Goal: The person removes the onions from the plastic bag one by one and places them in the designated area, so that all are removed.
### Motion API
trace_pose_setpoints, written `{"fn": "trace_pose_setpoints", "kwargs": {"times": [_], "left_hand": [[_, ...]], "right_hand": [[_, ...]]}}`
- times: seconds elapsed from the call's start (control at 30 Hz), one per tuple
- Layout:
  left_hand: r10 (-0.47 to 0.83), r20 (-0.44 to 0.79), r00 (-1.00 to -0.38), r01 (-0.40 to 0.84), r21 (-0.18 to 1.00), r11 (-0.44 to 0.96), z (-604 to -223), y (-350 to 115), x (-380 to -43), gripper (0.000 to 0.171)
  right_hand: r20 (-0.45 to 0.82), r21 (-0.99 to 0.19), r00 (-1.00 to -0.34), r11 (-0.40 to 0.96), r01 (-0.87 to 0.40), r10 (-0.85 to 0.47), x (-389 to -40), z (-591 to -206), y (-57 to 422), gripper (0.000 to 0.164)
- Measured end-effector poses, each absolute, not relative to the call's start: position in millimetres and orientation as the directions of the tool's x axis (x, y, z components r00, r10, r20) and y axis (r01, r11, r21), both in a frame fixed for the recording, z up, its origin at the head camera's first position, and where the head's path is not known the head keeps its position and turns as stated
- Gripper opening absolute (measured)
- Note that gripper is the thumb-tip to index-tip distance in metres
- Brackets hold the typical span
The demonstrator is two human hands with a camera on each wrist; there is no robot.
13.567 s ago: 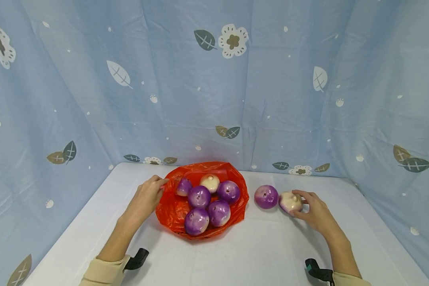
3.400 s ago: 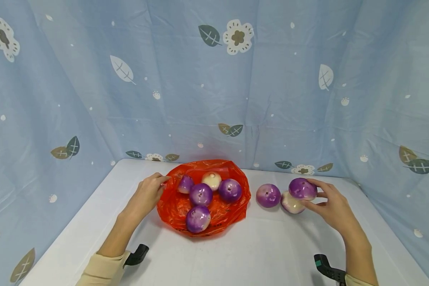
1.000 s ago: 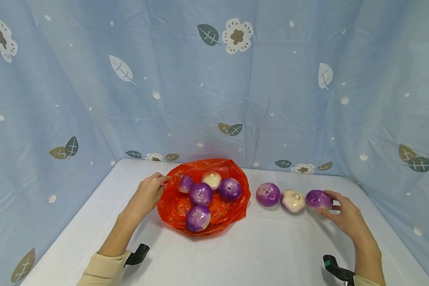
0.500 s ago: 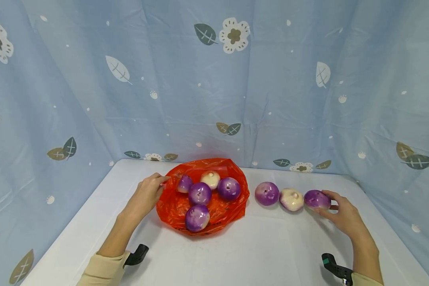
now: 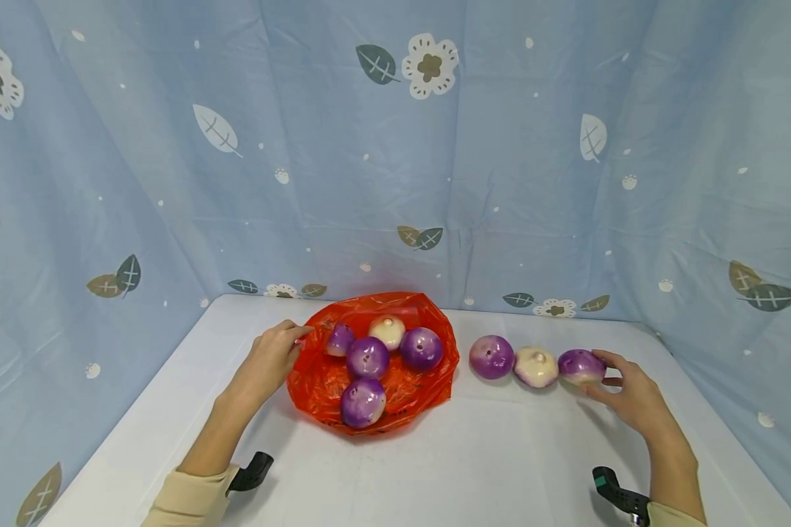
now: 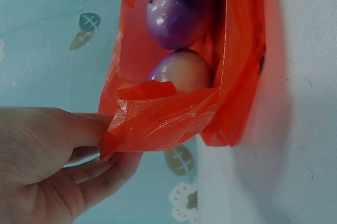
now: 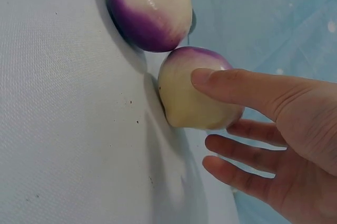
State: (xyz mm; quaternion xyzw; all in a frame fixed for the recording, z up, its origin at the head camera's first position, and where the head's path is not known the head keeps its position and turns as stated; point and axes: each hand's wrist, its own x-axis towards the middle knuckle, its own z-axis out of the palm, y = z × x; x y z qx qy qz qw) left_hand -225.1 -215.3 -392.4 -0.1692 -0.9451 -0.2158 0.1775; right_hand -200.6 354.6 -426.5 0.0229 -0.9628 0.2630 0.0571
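Note:
A red plastic bag [image 5: 395, 432] lies spread wide on the table, with several glossy purple-and-white turnips [image 5: 368, 357] inside; one shows its pale root end upward. My left hand [image 5: 270, 362] pinches the bag's left rim, a fold of plastic between thumb and fingers in the left wrist view. To the bag's right, a purple-topped turnip [image 5: 491, 357] and a pale-side-up turnip [image 5: 536, 367] sit side by side. At the right end of that row my right hand [image 5: 633, 391] grips a third turnip [image 7: 197, 89], thumb across its pale side, the lower fingers spread free.
A white-covered table [image 5: 455, 468] carries everything. Behind and at both sides hangs a blue curtain [image 5: 343, 146] printed with leaves and flowers. Black wrist mounts [image 5: 252, 472] stick out at both sleeves.
Since the oldest frame a turnip has left the bag's front right. My right hand carried it over the pale one and lowered it to the row's right end; it has since tilted slightly. Left hand unmoved.

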Motion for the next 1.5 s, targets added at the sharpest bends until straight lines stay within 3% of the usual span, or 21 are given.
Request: {"fn": "trace_pose_setpoints", "kwargs": {"times": [0.57,0.97,1.5], "left_hand": [[0.23,0.398,-0.888,0.383,0.366,0.848,-389,-214,-225,0.03],[0.236,0.403,-0.884,0.391,0.361,0.847,-389,-216,-225,0.029],[0.237,0.406,-0.883,0.393,0.362,0.845,-390,-215,-224,0.029]], "right_hand": [[0.074,-0.499,-0.997,0.866,-0.03,0.009,-199,-420,355,0.083],[0.152,-0.453,-0.988,0.888,-0.075,-0.006,-197,-410,351,0.078],[0.146,-0.453,-0.989,0.889,-0.068,-0.001,-194,-393,331,0.08]]}}
